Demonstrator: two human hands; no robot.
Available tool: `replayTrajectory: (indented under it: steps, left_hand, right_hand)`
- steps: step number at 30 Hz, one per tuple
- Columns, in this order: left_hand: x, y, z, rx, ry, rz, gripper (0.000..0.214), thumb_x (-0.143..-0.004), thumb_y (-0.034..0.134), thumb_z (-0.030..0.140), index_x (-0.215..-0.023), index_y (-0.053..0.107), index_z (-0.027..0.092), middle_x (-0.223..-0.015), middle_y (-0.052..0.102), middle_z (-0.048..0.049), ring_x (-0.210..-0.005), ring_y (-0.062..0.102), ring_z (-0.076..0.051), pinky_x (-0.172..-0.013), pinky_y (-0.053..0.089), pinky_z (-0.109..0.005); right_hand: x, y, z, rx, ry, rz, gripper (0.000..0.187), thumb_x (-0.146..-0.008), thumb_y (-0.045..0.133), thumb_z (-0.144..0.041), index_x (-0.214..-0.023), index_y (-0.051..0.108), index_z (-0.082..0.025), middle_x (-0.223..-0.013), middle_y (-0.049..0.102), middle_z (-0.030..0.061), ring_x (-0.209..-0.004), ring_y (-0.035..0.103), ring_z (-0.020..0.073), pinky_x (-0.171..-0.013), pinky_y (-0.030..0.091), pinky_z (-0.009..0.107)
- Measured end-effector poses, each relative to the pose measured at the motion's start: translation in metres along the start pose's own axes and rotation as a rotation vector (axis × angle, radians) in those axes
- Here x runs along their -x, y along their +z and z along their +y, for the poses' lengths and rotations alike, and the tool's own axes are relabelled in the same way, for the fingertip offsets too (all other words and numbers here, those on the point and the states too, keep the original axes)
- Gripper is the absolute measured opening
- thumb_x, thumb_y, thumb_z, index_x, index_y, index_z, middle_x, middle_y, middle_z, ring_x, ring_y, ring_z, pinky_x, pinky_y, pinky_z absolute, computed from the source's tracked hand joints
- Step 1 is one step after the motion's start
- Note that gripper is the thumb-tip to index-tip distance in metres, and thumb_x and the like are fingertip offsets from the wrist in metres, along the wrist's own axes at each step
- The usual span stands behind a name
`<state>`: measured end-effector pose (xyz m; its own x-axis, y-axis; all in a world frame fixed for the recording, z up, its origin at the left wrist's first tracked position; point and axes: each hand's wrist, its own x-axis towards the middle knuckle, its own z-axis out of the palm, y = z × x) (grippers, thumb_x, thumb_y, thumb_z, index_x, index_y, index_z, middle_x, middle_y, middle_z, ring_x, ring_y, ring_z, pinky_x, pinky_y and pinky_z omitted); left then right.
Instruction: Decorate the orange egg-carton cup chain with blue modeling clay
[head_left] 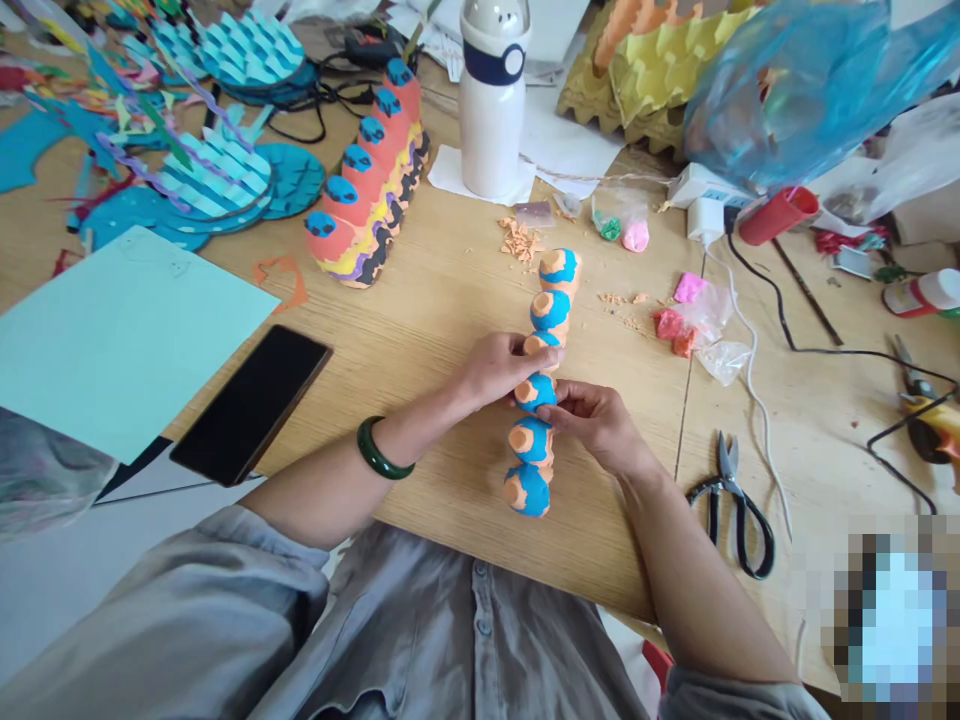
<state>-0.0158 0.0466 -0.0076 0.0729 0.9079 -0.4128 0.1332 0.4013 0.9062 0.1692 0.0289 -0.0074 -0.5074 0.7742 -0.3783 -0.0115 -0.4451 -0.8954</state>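
A long orange piece with several bumps capped in blue clay (541, 380) lies on the wooden table (450, 290) in front of me. My left hand (496, 365) pinches it from the left at its middle bump. My right hand (596, 422) grips the same middle stretch from the right, fingers curled against the blue clay. A green bangle (377, 452) sits on my left wrist.
A finished multicoloured humped piece (371, 180) lies behind, beside a white bottle (492, 95). A black phone (251, 402) and pale green paper (112, 335) are at left. Scissors (736, 510), clay bags (690, 320), cables and a red tube (776, 214) are at right.
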Motion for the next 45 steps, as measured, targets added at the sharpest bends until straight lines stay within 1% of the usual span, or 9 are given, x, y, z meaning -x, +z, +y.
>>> replayTrajectory:
  steps: [6, 13, 20, 25, 30, 34, 38, 40, 45]
  left_hand:
    - [0.000, -0.001, 0.001, 0.041, 0.088, 0.008, 0.044, -0.079, 0.078, 0.057, -0.072, 0.065, 0.016, -0.064, 0.063, 0.0003, -0.057, 0.056, -0.010, -0.051, 0.044, -0.021]
    - [0.000, -0.003, 0.003, 0.003, 0.039, -0.019, 0.048, -0.079, 0.077, 0.064, -0.078, 0.063, 0.018, -0.063, 0.061, 0.0027, -0.048, 0.052, -0.010, -0.043, 0.040, -0.023]
    - [-0.005, -0.011, 0.002, -0.122, 0.061, 0.037, 0.054, -0.072, 0.081, 0.068, -0.072, 0.058, 0.019, -0.061, 0.059, 0.0027, -0.049, 0.053, -0.010, -0.043, 0.038, -0.023]
    - [-0.005, -0.012, 0.002, -0.125, 0.045, 0.033, 0.053, -0.082, 0.069, 0.072, -0.077, 0.061, 0.019, -0.062, 0.062, 0.0021, -0.044, 0.055, -0.011, -0.043, 0.039, -0.025]
    - [-0.009, -0.022, 0.003, -0.428, 0.191, 0.182, 0.059, -0.091, 0.059, 0.070, -0.059, 0.052, 0.021, -0.056, 0.055, 0.0002, -0.054, 0.053, -0.014, -0.055, 0.034, -0.027]
    - [-0.013, -0.033, 0.008, -0.559, 0.193, 0.289, 0.050, -0.090, 0.065, 0.061, -0.063, 0.056, 0.020, -0.063, 0.059, -0.0016, -0.063, 0.053, -0.016, -0.062, 0.034, -0.029]
    - [-0.006, -0.044, 0.020, -0.310, 0.206, 0.330, 0.031, -0.087, 0.070, 0.045, -0.075, 0.068, 0.017, -0.070, 0.064, -0.0023, -0.068, 0.060, -0.017, -0.067, 0.044, -0.029]
    - [0.004, -0.046, 0.023, 0.010, 0.138, 0.234, 0.017, -0.087, 0.065, 0.029, -0.081, 0.072, 0.015, -0.066, 0.063, -0.0009, -0.064, 0.062, -0.015, -0.065, 0.050, -0.029]
    - [0.033, -0.035, 0.012, 0.648, 0.059, -0.039, 0.022, -0.082, 0.068, 0.009, -0.102, 0.079, 0.007, -0.099, 0.080, -0.0127, -0.092, 0.078, -0.021, -0.098, 0.059, -0.041]
  right_hand:
    - [0.000, 0.002, 0.001, -0.199, 0.089, 0.049, 0.036, -0.066, 0.095, -0.050, -0.070, 0.075, -0.020, -0.066, 0.068, -0.0027, -0.056, 0.060, 0.0095, -0.057, 0.055, 0.024]
    - [0.002, -0.002, 0.002, 0.034, -0.028, 0.173, 0.043, -0.085, 0.077, -0.063, -0.085, 0.078, -0.020, -0.076, 0.074, 0.0029, -0.069, 0.070, 0.0166, -0.068, 0.060, 0.030]
    - [-0.002, 0.002, 0.010, 0.089, -0.115, 0.282, 0.036, -0.087, 0.077, -0.058, -0.096, 0.078, -0.023, -0.087, 0.079, 0.0064, -0.077, 0.076, 0.0216, -0.073, 0.066, 0.037]
    - [-0.003, 0.001, 0.013, 0.087, -0.158, 0.374, 0.032, -0.087, 0.078, -0.055, -0.094, 0.077, -0.024, -0.089, 0.080, 0.0064, -0.077, 0.076, 0.0217, -0.076, 0.067, 0.040]
    - [-0.006, -0.001, 0.015, 0.126, -0.185, 0.398, 0.034, -0.086, 0.077, -0.056, -0.094, 0.076, -0.023, -0.092, 0.079, 0.0068, -0.075, 0.075, 0.0197, -0.072, 0.065, 0.037]
    - [-0.007, 0.000, 0.016, 0.142, -0.213, 0.397, 0.034, -0.087, 0.076, -0.054, -0.094, 0.075, -0.021, -0.093, 0.079, 0.0070, -0.073, 0.073, 0.0174, -0.068, 0.063, 0.033]
    - [-0.008, 0.000, 0.020, 0.150, -0.282, 0.416, 0.031, -0.090, 0.073, -0.050, -0.097, 0.075, -0.020, -0.088, 0.077, 0.0059, -0.068, 0.071, 0.0155, -0.065, 0.062, 0.031]
    - [-0.009, -0.001, 0.022, 0.158, -0.353, 0.438, 0.031, -0.091, 0.072, -0.050, -0.099, 0.075, -0.020, -0.086, 0.077, 0.0052, -0.065, 0.070, 0.0149, -0.062, 0.061, 0.031]
    - [-0.001, 0.005, 0.016, 0.233, -0.533, 0.469, 0.022, -0.100, 0.064, -0.040, -0.106, 0.074, -0.022, -0.091, 0.077, 0.0039, -0.067, 0.070, 0.0135, -0.066, 0.061, 0.032]
